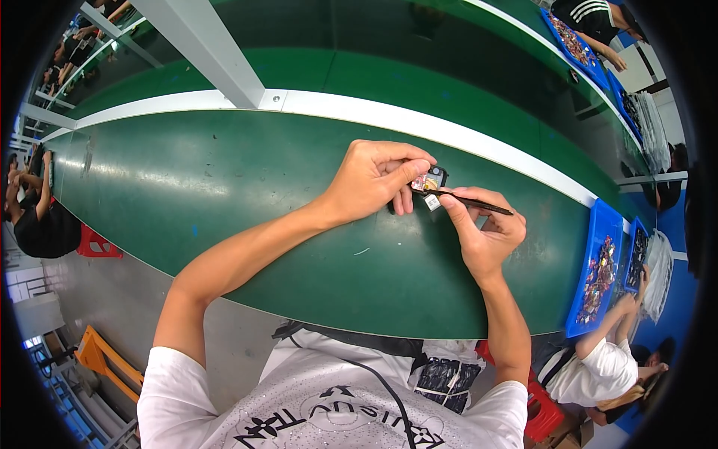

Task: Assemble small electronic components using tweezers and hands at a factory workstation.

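Observation:
Near the middle of the green bench, my left hand (380,178) is closed, pinching a small black-framed electronic device (437,173) between thumb and fingers. Pinkish and gold parts show inside its frame, with a dark round spot at one corner. My right hand (490,232) is also closed, gripping a long, thin black piece (479,203) whose near end touches or almost touches the device; whether it is a tool or a strap, I cannot tell. A small whitish square (432,202) with dark marks sits just below the device, by my right thumb. My left fingertips partly hide the device.
A blue tray (572,318) of small shiny reddish parts stands at the bench's right end, beside a smaller blue tray (636,243) of dark parts. A white rail and post (217,56) border the far side. Co-workers sit at both ends; black bundled pieces (446,382) lie by my lap.

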Demonstrator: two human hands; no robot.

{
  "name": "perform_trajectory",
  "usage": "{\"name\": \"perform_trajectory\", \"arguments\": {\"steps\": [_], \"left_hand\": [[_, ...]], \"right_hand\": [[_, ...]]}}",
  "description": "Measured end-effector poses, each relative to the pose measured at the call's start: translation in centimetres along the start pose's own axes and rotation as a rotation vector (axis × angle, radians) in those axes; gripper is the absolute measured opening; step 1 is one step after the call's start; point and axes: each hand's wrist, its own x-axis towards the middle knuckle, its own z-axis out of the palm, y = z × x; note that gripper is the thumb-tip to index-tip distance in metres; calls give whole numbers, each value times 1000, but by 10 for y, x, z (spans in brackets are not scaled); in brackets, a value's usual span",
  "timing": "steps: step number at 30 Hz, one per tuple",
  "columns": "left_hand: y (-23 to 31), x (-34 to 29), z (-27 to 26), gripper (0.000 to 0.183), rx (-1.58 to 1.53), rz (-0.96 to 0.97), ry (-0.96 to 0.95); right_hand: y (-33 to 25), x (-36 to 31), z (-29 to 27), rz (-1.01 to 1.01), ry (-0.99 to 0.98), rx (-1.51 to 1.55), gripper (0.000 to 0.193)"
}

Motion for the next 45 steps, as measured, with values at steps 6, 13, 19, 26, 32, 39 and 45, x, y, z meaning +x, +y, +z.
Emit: {"name": "perform_trajectory", "arguments": {"steps": [6, 13, 19, 26, 32, 39, 45], "left_hand": [[1, -1, 0, 25, -5, 4, 5], [0, 0, 0, 25, -7, -6, 8], [-2, 0, 0, 23, 27, -5, 5], [-2, 1, -2, 23, 9, -36, 3], [0, 1, -2, 24, 11, -65, -13], [-2, 1, -1, 23, 63, -12, 4], [6, 0, 1, 19, 104, -43, -8]], "right_hand": [[0, 0, 0, -6, -1, -13, 16], [-1, 0, 1, -6, -7, -16, 16], [0, 3, 0, -9, -35, -8, 15], [-3, 5, -2, -95, -74, -36, 17], [-2, 6, -2, -165, -103, -44, 19], [-5, 6, -3, -97, -75, -42, 15], [-5, 4, -2, -61, -74, -24, 16]]}}
